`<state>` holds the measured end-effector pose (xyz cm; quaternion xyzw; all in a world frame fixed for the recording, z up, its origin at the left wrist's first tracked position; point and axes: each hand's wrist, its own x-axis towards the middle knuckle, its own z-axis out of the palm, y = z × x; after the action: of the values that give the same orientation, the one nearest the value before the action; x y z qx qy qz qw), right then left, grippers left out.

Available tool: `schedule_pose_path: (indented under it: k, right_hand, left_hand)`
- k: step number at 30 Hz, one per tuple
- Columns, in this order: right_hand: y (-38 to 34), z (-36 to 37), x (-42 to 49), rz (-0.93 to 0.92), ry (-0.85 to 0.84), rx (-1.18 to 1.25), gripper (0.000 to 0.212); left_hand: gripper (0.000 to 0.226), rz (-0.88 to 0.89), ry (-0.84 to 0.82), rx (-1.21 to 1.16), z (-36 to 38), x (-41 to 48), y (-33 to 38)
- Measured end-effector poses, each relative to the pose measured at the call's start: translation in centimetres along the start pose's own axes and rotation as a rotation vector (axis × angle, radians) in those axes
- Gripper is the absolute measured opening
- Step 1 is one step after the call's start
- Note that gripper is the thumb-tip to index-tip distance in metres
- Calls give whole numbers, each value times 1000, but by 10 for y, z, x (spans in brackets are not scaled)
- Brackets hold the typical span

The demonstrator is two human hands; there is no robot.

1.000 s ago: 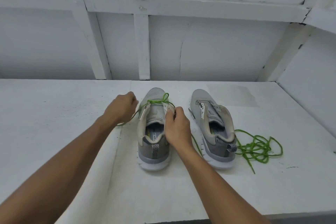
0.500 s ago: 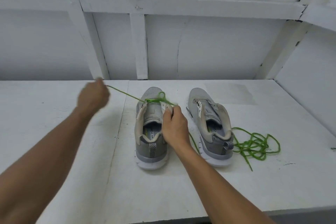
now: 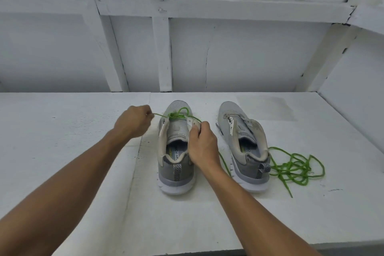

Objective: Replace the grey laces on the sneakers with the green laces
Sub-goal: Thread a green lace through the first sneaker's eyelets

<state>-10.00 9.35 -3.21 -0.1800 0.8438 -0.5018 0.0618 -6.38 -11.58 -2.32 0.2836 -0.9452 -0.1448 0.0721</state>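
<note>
My left hand [image 3: 133, 120] is clenched on one end of the lace [image 3: 176, 115], which runs taut from my fingers to a small snarl of loops at the front eyelets of the left shoe [image 3: 176, 172]. My right hand [image 3: 202, 145] pinches that shoe's right eyelet flap, and the lace's other end trails down past it between the two shoes.

My worry is that snarl. A harder pull to the left could cinch it into a knot rather than draw it flat through the eyelets. The same pull could drag the trailing end short and leave the two ends uneven. If my right hand's pinch slips, I expect the shoe to skid left across the counter [image 3: 83, 131].

The right shoe [image 3: 245, 151] looks unlaced. The spare lace [image 3: 297, 169] lies tangled just beside its heel and may knot when lifted.
</note>
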Motion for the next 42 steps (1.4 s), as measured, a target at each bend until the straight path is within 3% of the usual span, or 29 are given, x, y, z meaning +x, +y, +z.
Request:
schedule_pose_path:
  k: [5, 12, 15, 21, 24, 26, 29, 32, 37, 42]
  right_hand:
    - [-1, -1, 2, 17, -11, -3, 21]
    - [-1, -1, 0, 24, 14, 0, 21]
    - [-2, 0, 0, 18, 22, -4, 19]
    - [-3, -1, -1, 23, 31, -17, 19]
    - [-10, -6, 9, -18, -72, -134, 21]
    - [-23, -10, 30, -106, -144, -241, 34]
    - [-48, -7, 64, -269, -293, -544, 43]
    - [-60, 7, 80, -254, -461, -810, 44]
    - [-56, 17, 85, -169, -410, -899, 39]
    - [-49, 7, 88, -132, -371, -822, 36]
  left_hand:
    - [21, -41, 20, 43, -16, 9, 0]
    - [38, -2, -92, -255, -9, -2, 11]
    - [26, 30, -131, -376, -6, -8, 20]
    - [39, -54, -142, -447, -1, -7, 35]
    - [31, -109, -203, -502, -4, -6, 38]
    - [33, -136, -211, -536, -4, -7, 38]
    - [31, -165, -221, -595, -2, -11, 38]
    - [28, -161, -235, -647, 0, -10, 35]
    - [21, -152, -265, -633, 3, -9, 33]
    - [20, -101, -148, -465, 9, -9, 35]
